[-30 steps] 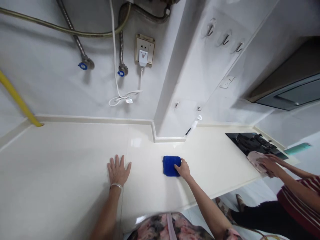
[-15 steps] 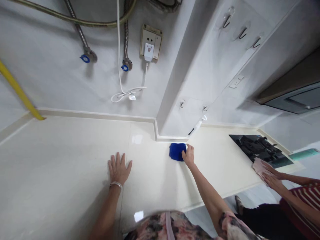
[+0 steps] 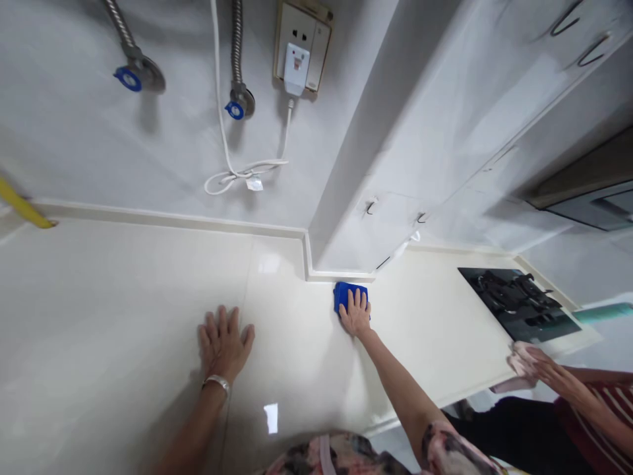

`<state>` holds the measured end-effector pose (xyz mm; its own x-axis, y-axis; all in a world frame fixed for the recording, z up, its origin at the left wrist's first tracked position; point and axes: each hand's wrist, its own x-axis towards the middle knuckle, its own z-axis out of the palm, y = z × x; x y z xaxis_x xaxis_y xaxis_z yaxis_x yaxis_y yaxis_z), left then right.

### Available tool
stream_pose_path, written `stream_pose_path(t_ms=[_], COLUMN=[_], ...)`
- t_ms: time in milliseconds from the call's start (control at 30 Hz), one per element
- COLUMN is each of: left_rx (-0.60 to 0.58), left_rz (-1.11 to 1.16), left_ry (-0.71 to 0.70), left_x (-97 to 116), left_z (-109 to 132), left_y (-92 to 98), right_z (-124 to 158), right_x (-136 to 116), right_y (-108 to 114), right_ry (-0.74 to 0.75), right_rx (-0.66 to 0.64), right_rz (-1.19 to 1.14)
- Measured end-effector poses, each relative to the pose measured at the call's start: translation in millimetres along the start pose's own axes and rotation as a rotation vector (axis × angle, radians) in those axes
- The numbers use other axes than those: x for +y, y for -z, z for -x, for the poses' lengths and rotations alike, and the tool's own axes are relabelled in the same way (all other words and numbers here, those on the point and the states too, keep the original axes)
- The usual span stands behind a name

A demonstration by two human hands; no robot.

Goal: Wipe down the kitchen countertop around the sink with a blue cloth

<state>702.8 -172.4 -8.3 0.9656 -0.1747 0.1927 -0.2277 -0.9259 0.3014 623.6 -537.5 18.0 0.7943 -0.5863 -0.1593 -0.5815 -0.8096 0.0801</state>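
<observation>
A folded blue cloth lies on the pale countertop, close to the foot of the white wall column. My right hand rests on this cloth with its fingers stretched out and slightly apart, covering part of it. To the left, my left hand, with a silver bracelet at the wrist, lies spread on the bare counter and holds nothing.
On the right, another person's hands hold a pinkish cloth by the counter edge, near a black gas stove. A plugged-in cord and hose valves sit on the wall. A yellow pipe enters the counter at left.
My right hand has gone from pinching the blue cloth's right edge to lying flat over it, and the cloth looks folded smaller. The other person's cloth has come off the stove's edge.
</observation>
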Motion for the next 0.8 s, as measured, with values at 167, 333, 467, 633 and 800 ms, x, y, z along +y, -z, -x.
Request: stream_pose_path(t_ms=[167, 333, 467, 633, 800], left_rx=[-0.027, -0.033, -0.054, -0.035, -0.027], left_rz=[-0.015, -0.027, -0.033, -0.059, -0.099], left_ry=[0.001, 0.020, 0.027, 0.031, -0.001], left_x=[0.1, -2.5, -3.4, -4.0, -7.5], left_z=[-1.6, -3.6, -4.3, -5.1, -5.6], left_y=[0.2, -2.4, -2.2, 3.1, 2.1], right_z=[-5.6, 26.4, 36.2, 15.9, 3.0], right_x=[-24.3, -81.6, -108.0, -75.6, -10.5], right_y=[0.7, -8.0, -4.1, 5.7, -7.2], right_ry=[-0.015, 0.260, 0.492, 0.611, 0.449], right_rx=[0.052, 0.087, 0.102, 0.122, 0.184], right_rz=[-0.037, -0.155, -0.242, -0.301, -0.300])
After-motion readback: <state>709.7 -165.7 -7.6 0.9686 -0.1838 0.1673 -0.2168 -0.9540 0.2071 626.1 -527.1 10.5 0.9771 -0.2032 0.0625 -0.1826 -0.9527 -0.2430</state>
